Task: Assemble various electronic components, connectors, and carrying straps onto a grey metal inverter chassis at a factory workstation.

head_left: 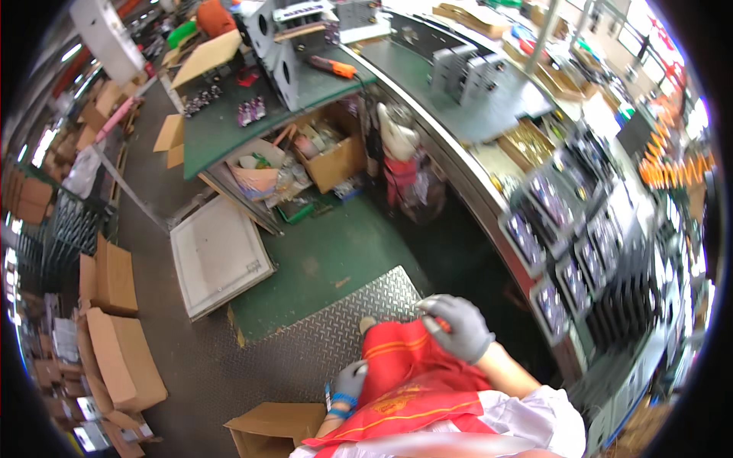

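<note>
My right hand [463,330], in a grey glove, is raised in front of the red apron [408,366] with its fingers curled inward. A small patch of orange-red shows between thumb and fingers; what it belongs to I cannot make out. Low at the apron's left side is my left hand [351,382], gloved in grey too, with a blue band [345,398] round the wrist. Its fingers are partly hidden against the apron. A thin blue and white stick-like thing [328,395] shows beside that wrist.
On the right, a long workbench [458,99] carries dark trays of shiny parts [527,237] and metal blocks [466,72]. An orange-handled power tool [334,67] lies on the green table [210,137]. An open carton [279,420] stands near my left arm, and a white panel [217,252] leans farther off.
</note>
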Available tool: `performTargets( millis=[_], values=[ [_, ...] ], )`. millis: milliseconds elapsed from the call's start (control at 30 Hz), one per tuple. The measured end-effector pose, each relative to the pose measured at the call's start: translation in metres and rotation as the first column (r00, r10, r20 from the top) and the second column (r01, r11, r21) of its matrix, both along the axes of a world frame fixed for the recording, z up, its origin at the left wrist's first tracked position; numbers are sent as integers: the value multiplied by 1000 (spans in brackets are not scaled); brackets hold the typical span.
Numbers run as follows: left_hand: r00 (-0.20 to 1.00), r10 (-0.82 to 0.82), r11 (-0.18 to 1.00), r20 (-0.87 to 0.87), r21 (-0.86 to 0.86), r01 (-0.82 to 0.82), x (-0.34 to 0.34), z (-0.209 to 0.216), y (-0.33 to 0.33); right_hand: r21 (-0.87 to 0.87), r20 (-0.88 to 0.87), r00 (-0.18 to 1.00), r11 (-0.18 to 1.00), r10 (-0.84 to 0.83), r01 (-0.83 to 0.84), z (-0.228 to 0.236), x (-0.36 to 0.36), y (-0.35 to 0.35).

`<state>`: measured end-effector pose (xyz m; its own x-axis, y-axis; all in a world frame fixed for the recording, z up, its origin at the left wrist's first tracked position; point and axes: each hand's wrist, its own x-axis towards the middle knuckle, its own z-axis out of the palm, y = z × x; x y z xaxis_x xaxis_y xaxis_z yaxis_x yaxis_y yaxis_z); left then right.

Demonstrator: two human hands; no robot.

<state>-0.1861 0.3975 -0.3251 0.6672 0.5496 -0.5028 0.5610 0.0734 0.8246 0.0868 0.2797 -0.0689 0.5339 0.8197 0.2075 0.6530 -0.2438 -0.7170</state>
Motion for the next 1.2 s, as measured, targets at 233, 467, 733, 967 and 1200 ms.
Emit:
performTargets(
  millis=[233,467,733,967,1200],
  values=[
    [835,480,873,-270,56,-484,-41,87,79,-42,-450,886,988,114,-149,30,54,97],
    [828,536,830,-168,283,-480,-44,228,257,-304,-112,823,808,-557,505,18,197,152],
    [849,494,853,-188,292,-432,43,248,339,-649,-210,168,266,-963,713,-71,383,85],
    [901,174,983,-397,131,-132,142,166,324,-701,-260,413,464,-873,541,-134,438,63],
    [927,15,995,-376,96,23,240,145,350,-622,-475,329,576,-816,531,-85,462,128]
  ],
)
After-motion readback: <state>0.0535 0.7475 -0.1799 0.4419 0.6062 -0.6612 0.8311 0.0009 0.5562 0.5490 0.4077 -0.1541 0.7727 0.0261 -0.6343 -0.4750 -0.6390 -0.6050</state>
